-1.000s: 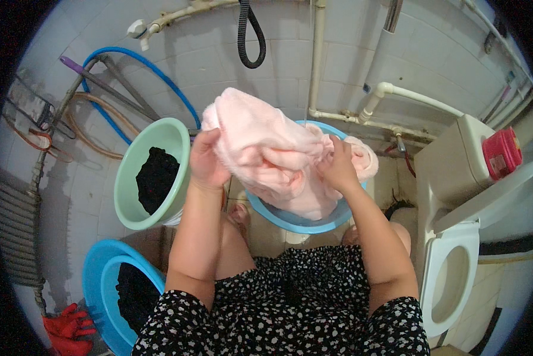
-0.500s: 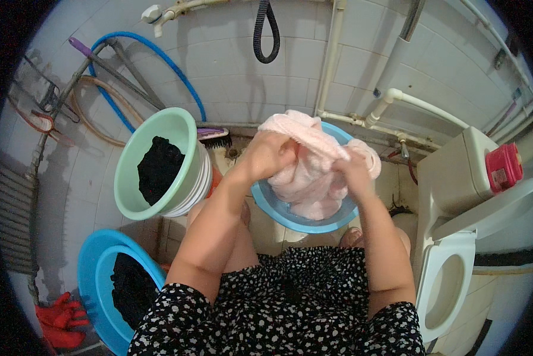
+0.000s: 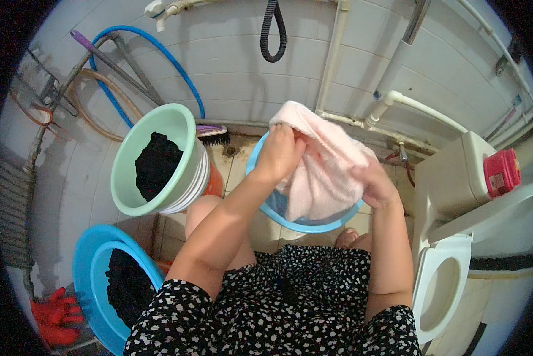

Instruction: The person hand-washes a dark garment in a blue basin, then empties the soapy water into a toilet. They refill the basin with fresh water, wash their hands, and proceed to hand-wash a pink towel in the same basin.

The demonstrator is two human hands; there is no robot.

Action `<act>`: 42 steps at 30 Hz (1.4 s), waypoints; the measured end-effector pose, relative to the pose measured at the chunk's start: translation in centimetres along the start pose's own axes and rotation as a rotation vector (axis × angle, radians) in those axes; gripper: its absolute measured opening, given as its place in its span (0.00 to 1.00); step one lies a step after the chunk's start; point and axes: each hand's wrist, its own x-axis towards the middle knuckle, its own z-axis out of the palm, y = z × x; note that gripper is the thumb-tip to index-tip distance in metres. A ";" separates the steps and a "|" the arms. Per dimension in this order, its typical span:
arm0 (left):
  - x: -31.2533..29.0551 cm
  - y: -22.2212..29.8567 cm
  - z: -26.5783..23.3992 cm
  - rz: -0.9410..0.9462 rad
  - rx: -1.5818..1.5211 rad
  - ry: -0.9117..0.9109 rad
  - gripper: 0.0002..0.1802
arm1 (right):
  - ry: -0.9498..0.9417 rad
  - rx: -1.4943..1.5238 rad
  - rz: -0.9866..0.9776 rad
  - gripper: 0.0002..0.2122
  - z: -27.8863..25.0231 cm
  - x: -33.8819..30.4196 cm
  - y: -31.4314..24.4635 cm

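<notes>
Over a light blue basin [image 3: 320,228] I hold up a pale pink, fluffy towel [image 3: 326,178], bunched at the top and hanging in folds. My left hand [image 3: 278,153] is closed on its upper left edge, knuckles up. At the towel's right side, my right hand [image 3: 378,185] grips the fabric, its fingers a little blurred and partly tucked behind a fold. The towel's lower end hangs down into the basin and hides most of the inside.
To the left, a pale green basin [image 3: 189,142] with black cloth [image 3: 159,166] sits on a bucket [image 3: 194,193]. Nearer are a blue basin [image 3: 88,267] with black cloth and red gloves [image 3: 55,317]. A toilet [image 3: 424,249] stands right; a brush [image 3: 213,134] lies by the wall.
The towel has been spread and lifted from a bunched heap into a hanging sheet. My right hand has moved right and slightly nearer; my left hand has shifted slightly right.
</notes>
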 end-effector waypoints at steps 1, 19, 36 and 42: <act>0.3 0.5 -0.4 -0.056 -0.075 0.018 0.20 | -0.005 -0.317 -0.011 0.30 0.2 0.3 0.1; -0.4 1.1 -4.7 -0.280 -1.455 0.206 0.22 | -0.141 -0.453 -0.104 0.28 5.2 1.4 7.0; -1.5 -2.0 -15.1 0.371 -1.874 0.073 0.25 | 0.574 -1.182 0.013 0.12 -5.4 5.3 8.2; -1.6 -3.7 -17.5 0.296 -1.813 0.226 0.24 | 0.691 -0.647 -0.474 0.10 -3.6 4.6 2.7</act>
